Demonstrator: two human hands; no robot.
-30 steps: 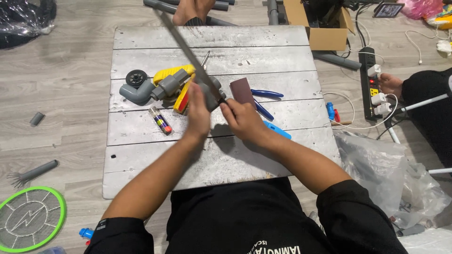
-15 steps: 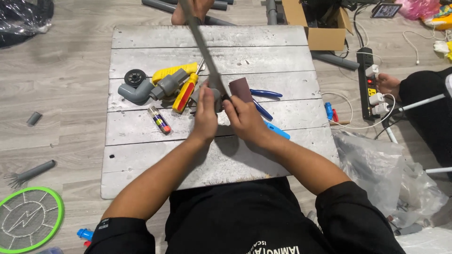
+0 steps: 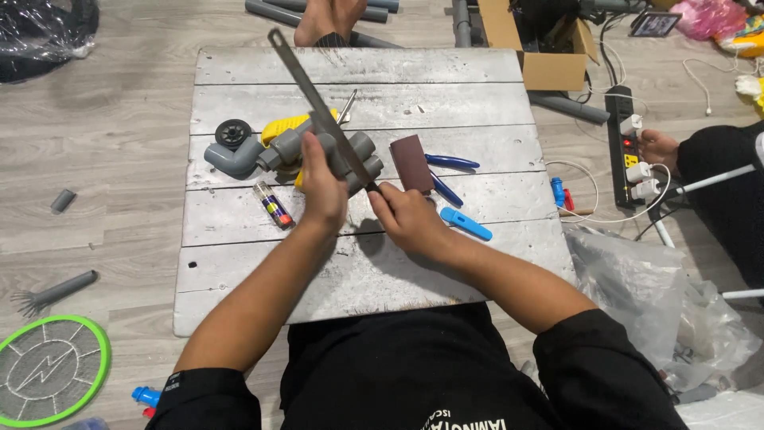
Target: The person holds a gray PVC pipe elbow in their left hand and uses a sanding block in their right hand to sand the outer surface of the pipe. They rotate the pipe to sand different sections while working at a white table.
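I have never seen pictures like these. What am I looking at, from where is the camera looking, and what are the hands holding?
There is no machine here. A person wears a camera on the head, so the view looks down at their own two arms over a low grey wooden board on the floor.

The left hand grips a grey plastic pipe fitting. The right hand holds the near end of a long thin metal saw blade, which lies slanted across the fitting.

On the board lie a grey elbow pipe piece, a yellow tool, a small glue tube, a brown sanding block and blue-handled pliers.

At the right edge, another person's hand touches a power strip on the floor.
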